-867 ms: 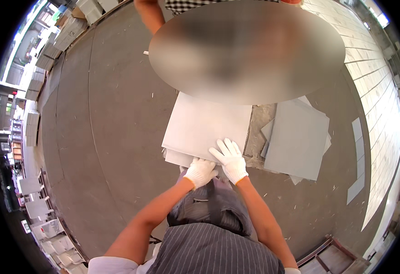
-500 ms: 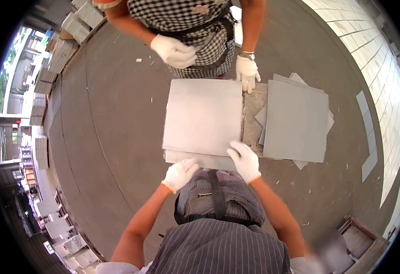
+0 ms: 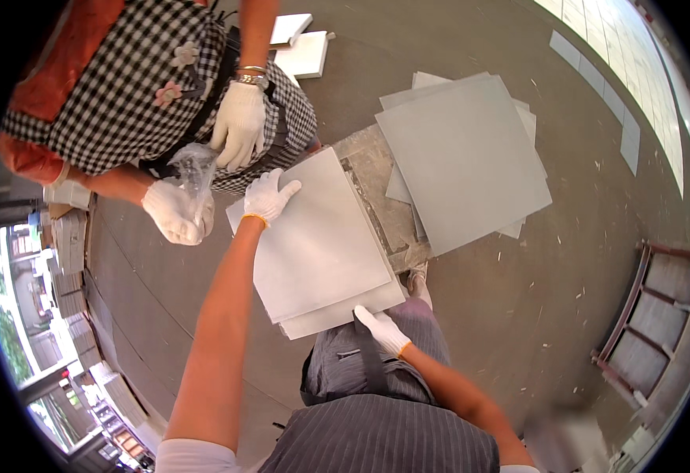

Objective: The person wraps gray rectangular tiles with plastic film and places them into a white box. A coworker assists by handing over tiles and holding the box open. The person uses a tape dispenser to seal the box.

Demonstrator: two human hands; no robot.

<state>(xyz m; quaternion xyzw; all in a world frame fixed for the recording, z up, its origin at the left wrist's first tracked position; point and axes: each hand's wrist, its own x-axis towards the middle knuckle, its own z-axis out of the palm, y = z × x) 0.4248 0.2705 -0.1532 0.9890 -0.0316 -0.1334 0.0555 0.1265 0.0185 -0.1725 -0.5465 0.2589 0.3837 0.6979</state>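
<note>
A loose pile of grey tiles (image 3: 464,158) is seen on the concrete floor (image 3: 534,299). A clear plastic bag (image 3: 193,169) is held by a co-worker. A red metal rack (image 3: 650,315) is propped nearby.

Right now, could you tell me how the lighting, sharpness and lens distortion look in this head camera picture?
Head view: even daylight, glare on the pale paving upper right; the top tile under the left hand and right hand is sharp; fisheye bends the metal rack near the rim; a blurred patch lower right.
</note>
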